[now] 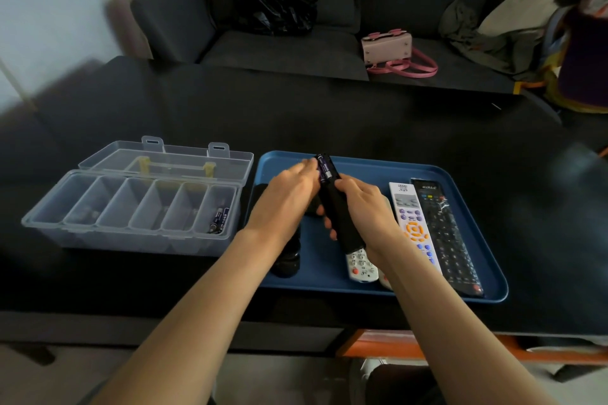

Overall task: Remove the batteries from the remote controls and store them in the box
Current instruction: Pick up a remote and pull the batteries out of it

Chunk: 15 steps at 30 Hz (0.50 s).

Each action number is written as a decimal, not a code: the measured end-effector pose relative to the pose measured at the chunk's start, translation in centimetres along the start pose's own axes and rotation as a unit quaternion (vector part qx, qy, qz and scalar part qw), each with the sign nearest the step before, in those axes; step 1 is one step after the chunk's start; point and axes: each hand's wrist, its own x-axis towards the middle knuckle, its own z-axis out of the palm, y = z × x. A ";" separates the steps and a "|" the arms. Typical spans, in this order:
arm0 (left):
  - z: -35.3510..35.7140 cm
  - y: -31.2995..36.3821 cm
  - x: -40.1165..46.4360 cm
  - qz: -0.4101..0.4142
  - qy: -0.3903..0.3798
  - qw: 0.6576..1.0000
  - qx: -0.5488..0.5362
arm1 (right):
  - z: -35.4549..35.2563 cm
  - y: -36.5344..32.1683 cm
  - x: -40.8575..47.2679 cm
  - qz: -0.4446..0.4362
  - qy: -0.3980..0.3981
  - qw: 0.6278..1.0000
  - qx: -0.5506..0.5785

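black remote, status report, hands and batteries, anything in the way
Right hand grips black remote over blue tray. Left hand fingers on exposed batteries. Clear box open, batteries in rightmost compartment. Nothing in the way.

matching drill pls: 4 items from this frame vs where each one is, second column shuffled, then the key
Items
1. black remote
2. loose batteries
3. pink handbag
4. white remote with orange buttons

Places
A. on the sofa behind the table
B. lying on the blue tray
C. rightmost compartment of the clear box
D. held above the tray, right hand gripping it, left hand at its open battery bay

Pairs: 1-D, 2-C, 3-A, 4-B
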 end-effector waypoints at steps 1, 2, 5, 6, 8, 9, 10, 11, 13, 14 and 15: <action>-0.3 -0.3 0.1 -0.008 0.018 1.000 -0.001 | 0.0 0.0 -0.1 0.001 -0.006 1.000 0.000; -0.5 -0.5 0.2 -0.013 0.037 0.999 -0.012 | 0.0 0.1 -0.2 0.002 -0.012 1.000 0.001; -0.9 -0.6 0.3 -0.002 0.078 0.992 -0.094 | 0.0 0.0 -0.2 0.002 -0.011 1.000 0.003; -1.1 -0.3 0.1 -0.010 0.091 0.988 -0.123 | 0.0 0.0 -0.2 0.000 -0.009 1.000 0.000; -1.4 0.0 -0.1 -0.038 0.102 0.982 -0.157 | 0.1 0.0 -0.1 -0.005 -0.003 1.000 -0.004; -1.5 0.0 -0.1 -0.041 0.099 0.981 -0.161 | 0.2 0.0 0.0 -0.005 -0.001 1.000 -0.007; -1.6 -0.2 -0.1 -0.036 0.093 0.981 -0.164 | 0.2 0.0 0.0 -0.005 0.001 1.000 -0.009; -1.7 -0.4 -0.1 -0.027 0.088 0.981 -0.170 | 0.2 0.0 0.0 -0.005 0.000 1.000 -0.012; -1.7 -0.6 -0.1 -0.015 0.086 0.981 -0.176 | 0.1 -0.1 0.0 -0.008 -0.001 1.000 -0.018; -1.6 -0.6 -0.1 -0.015 0.085 0.981 -0.173 | 0.1 -0.1 0.0 -0.011 0.001 1.000 -0.024; -1.5 -0.6 -0.1 -0.017 0.087 0.981 -0.173 | 0.1 -0.1 -0.1 -0.015 0.005 0.999 -0.030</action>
